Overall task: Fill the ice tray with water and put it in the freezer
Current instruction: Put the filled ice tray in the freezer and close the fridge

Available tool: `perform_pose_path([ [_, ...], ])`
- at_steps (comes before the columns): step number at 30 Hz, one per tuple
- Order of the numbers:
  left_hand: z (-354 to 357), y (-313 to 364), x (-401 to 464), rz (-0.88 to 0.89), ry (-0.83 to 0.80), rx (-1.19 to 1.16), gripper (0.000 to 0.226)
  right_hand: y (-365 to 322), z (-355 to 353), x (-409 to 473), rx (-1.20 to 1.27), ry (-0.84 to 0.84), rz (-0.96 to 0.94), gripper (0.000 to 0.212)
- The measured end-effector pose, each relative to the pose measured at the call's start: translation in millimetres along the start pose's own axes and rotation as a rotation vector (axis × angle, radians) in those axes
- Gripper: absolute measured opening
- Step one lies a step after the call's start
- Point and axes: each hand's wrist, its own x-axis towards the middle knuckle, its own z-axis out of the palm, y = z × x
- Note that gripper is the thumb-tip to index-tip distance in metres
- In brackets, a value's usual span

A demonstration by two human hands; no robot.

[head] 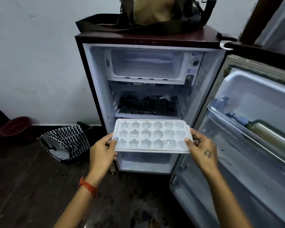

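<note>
Head-worn camera – looks forward-down, near the open fridge (148, 102).

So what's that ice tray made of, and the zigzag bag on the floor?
The ice tray looks like white, slightly see-through plastic: smooth, glossy, with moulded star and heart cups. The zigzag bag seems to be woven cloth, soft and matte, sagging on the floor; its exact fibre can't be told.

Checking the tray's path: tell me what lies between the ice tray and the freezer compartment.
In the head view, a patterned shelf sits between the ice tray and the freezer compartment above. Nothing blocks the open freezer mouth.
</note>
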Motion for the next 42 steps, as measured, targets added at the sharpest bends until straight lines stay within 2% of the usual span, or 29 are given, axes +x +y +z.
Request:
perform_pose_path([
  [8, 21.8, 7.7, 51.8, -0.024, 0.025, -0.036, 0.03, -7.7, 15.8, 63.8, 0.029, -0.032, 0.001, 0.036],
  [22, 35.6, 31.7, 149.3, -0.048, -0.023, -0.196, 0.027, -30.4, 49.8, 153.6, 0.138, -0.055, 0.029, 0.037],
  [38, 61.1, 52.3, 283.5, 0.062, -0.029, -0.174, 0.032, -72.6, 93.8, 263.4, 0.159, 0.065, -0.012, 0.04],
  [42, 71.6, 53.7, 313.8, 0.065, -0.021, -0.142, 0.026, -78.2, 106.8, 289.3, 0.175, 0.081, 0.014, 0.041],
])
